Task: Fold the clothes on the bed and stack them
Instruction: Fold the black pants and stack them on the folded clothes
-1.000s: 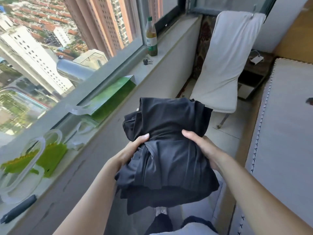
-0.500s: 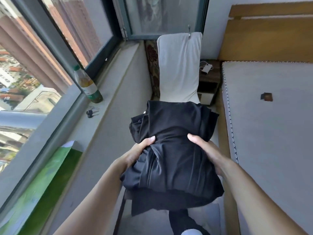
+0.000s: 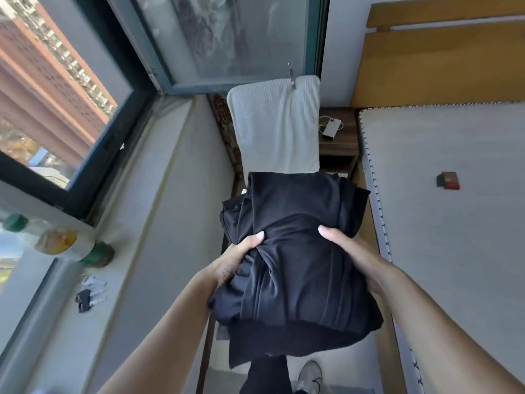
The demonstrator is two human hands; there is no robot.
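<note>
One black bundle (image 3: 295, 251), two hands.
Left hand (image 3: 235, 260) and right hand (image 3: 352, 257) still clamp it; view swung toward the bed (image 3: 454, 223).

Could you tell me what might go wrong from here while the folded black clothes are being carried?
The black clothes are held only at the sides by the left hand and right hand, so the loose bottom layer, already hanging down, may unfold. They are over the floor, not the bed, so a slip would likely drop them there.
</note>
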